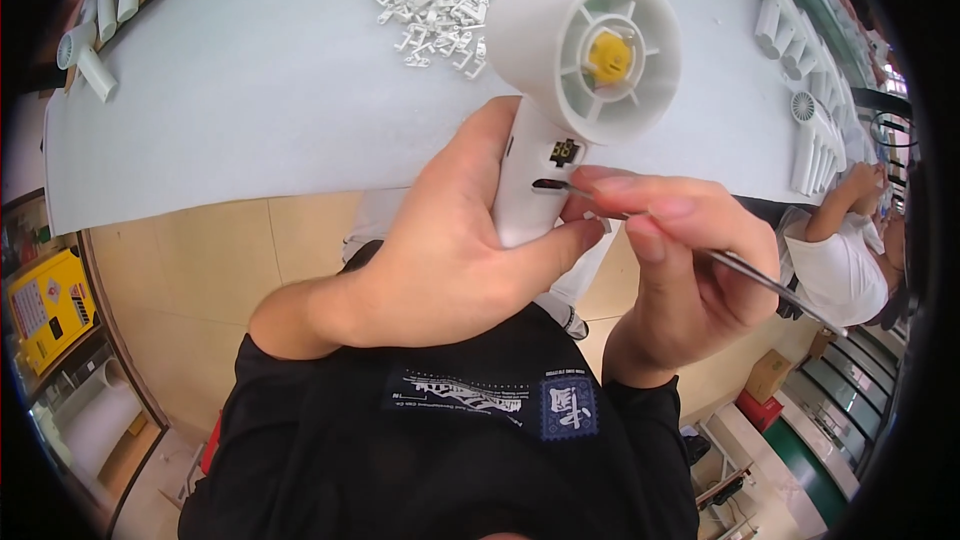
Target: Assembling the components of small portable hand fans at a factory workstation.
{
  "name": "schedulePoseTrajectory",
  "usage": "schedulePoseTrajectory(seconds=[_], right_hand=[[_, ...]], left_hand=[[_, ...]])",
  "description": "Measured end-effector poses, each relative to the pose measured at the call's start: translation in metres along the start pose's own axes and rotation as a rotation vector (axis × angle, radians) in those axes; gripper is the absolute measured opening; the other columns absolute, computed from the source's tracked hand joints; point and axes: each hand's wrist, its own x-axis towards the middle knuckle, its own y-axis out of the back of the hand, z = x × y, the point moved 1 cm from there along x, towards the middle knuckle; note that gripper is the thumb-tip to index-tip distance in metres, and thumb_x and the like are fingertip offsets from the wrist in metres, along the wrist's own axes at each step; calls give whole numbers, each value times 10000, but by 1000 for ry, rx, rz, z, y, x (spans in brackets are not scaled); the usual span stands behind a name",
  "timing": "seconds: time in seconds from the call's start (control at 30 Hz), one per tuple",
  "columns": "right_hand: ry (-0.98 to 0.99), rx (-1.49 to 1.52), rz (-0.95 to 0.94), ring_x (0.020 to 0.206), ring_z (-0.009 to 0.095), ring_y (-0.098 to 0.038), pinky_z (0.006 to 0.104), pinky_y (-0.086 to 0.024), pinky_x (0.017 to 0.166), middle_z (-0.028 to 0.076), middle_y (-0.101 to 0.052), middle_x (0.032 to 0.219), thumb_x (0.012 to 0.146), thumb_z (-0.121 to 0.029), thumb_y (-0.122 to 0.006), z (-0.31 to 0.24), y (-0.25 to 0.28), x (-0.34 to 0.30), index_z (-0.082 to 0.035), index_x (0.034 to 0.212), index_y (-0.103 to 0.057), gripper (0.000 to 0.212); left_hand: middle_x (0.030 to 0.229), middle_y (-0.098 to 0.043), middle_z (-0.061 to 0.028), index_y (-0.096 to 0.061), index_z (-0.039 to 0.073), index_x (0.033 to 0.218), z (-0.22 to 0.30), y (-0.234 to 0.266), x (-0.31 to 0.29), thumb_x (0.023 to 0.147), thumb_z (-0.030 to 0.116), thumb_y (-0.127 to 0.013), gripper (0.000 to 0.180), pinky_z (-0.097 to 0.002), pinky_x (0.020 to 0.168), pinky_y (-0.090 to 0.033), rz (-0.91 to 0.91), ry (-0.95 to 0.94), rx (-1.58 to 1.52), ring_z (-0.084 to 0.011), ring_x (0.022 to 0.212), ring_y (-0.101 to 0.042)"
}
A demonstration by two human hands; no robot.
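Observation:
My left hand [445, 235] is wrapped round the handle of a white handheld fan [525, 45], holding it tilted over the table's near edge. The round head faces right, showing spokes around a yellow centre. On the handle are a small dark display [564, 151] with lit digits and, just below it, a dark oval slot [549, 184]. In my right hand [705, 250] a slim metal pair of tweezers [785, 292] is pinched between thumb and fingers. Its tip reaches the slot, with my right fingertips close against the handle; whether the tip is inside I cannot tell.
A heap of small white plastic parts [440, 0] lies on the white-covered table [250, 90] behind the fan. More white fans lie at the far left [98, 70] and along the right side [815, 135]. Another person [840, 260] sits at the right.

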Motion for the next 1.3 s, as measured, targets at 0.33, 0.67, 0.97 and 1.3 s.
schedulePoseTrajectory(seconds=[0.33,0.67,0.97,1.3], right_hand=[[-47,65,86,724,328,-660,392,-561,676,252,-643,824,832,74,-576,1,-7,-1,53,946,-500,138],[-140,107,186,727,294,-659,364,-558,698,220,-649,812,846,30,-595,3,-10,0,47,941,-507,131],[-472,-593,44,643,145,-549,262,-452,605,73,-617,778,872,-108,-610,60,73,25,15,949,-634,147],[-95,-1127,-67,785,224,-607,338,-490,709,67,-619,904,822,-78,-642,64,55,19,-17,966,-653,158]], left_hand=[[911,-588,-74,-361,-11,1235,-4,3,2,803,36,-681,540,-216,504,-467,-22,-12,59,-95,624,-581],[887,-585,-57,-421,-11,1171,-4,4,8,781,37,-672,467,-260,652,-483,-36,56,-36,-112,749,-585],[796,-610,-93,-398,-53,1242,-11,8,9,788,-13,-679,535,-237,510,-455,36,86,-145,-120,577,-569],[801,-620,-117,-375,-58,1251,-1,8,11,787,-28,-676,553,-244,519,-460,93,-10,-190,-132,585,-575]])
